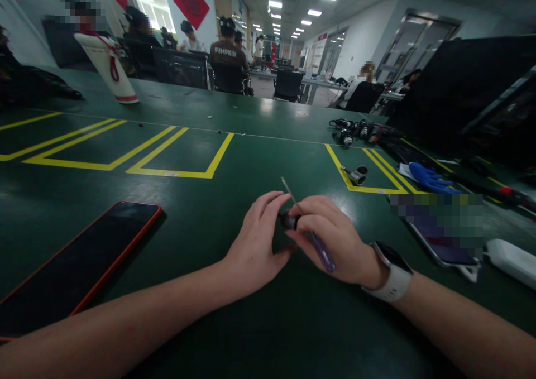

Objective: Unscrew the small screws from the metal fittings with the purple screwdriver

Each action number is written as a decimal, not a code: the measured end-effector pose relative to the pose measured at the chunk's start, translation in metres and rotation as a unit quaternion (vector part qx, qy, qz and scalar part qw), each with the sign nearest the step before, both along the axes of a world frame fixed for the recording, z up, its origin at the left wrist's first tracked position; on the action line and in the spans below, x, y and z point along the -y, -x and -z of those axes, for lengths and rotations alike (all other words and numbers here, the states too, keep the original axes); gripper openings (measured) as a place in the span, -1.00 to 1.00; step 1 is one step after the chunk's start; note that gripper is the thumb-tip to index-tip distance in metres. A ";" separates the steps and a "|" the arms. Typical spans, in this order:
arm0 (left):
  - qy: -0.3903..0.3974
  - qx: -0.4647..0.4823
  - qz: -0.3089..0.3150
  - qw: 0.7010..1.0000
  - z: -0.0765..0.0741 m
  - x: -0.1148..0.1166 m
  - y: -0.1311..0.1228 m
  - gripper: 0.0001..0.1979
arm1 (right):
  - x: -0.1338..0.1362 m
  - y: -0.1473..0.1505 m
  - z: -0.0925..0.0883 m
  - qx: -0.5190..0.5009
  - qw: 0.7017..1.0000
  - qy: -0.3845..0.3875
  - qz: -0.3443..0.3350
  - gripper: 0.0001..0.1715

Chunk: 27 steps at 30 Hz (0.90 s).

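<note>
The tabletop (209, 312) is a dark green mat, smooth with a soft sheen; ceiling lights blur on its far part. Its yellow lines (218, 156) look like flat, matt tape. The phone (84, 256) has glossy black glass in a smooth red case. The small black part (288, 220) at the left hand (255, 245) looks dull, plastic or rubber. The tool (324, 254) in the right hand (335, 239) has a thin bare-metal shaft and a translucent purple plastic handle. The watch strap (391, 287) is white and smooth, rubbery and matt.
</note>
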<state>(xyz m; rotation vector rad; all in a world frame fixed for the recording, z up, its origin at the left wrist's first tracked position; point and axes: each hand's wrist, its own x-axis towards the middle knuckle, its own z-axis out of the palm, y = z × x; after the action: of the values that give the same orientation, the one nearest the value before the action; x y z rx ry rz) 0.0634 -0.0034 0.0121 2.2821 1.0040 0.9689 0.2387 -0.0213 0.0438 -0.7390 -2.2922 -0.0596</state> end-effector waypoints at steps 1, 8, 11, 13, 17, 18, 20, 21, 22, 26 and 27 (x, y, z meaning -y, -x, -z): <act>-0.008 -0.011 -0.022 1.000 0.000 -0.001 0.001 -0.32 | -0.006 -0.005 -0.001 -0.016 0.999 -0.008 0.033 -0.86; 0.055 -0.051 0.001 0.997 -0.002 0.000 0.003 -0.39 | -0.055 -0.074 -0.001 -0.107 0.915 -0.110 0.374 -0.86; 0.062 -0.059 0.021 0.996 -0.001 0.001 0.002 -0.39 | -0.068 -0.109 0.001 -0.128 0.878 -0.119 0.446 -0.90; 0.067 -0.065 0.030 0.995 -0.002 0.001 0.002 -0.40 | -0.073 -0.129 0.003 -0.115 0.833 -0.106 0.531 -0.89; 0.067 -0.069 0.050 0.994 -0.003 0.001 0.003 -0.45 | -0.079 -0.151 0.012 -0.053 0.790 -0.055 0.608 -0.89; 0.064 -0.071 0.053 0.994 -0.004 0.001 0.003 -0.45 | -0.080 -0.154 0.015 -0.044 0.787 -0.046 0.614 -0.88; 0.060 -0.081 0.059 0.993 -0.005 0.002 0.003 -0.46 | -0.083 -0.156 0.020 -0.030 0.788 -0.032 0.615 -0.87; 0.061 -0.088 0.062 0.992 -0.005 0.002 0.002 -0.46 | -0.084 -0.156 0.023 -0.021 0.789 -0.024 0.614 -0.87; 0.064 -0.094 0.064 0.991 -0.005 0.002 0.002 -0.46 | -0.085 -0.156 0.025 -0.011 0.791 -0.017 0.612 -0.88; 0.068 -0.103 0.068 0.990 -0.005 0.002 0.003 -0.47 | -0.087 -0.154 0.033 0.029 0.802 0.007 0.597 -0.90; 0.066 -0.100 0.069 0.990 -0.005 0.002 0.003 -0.47 | -0.087 -0.153 0.034 0.035 0.803 0.011 0.594 -0.90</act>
<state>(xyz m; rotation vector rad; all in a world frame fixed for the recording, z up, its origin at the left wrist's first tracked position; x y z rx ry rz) 0.0601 -0.0056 0.0168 2.3352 0.9449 0.6075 0.3919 0.0655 0.0096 -2.0841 -1.5233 -0.6347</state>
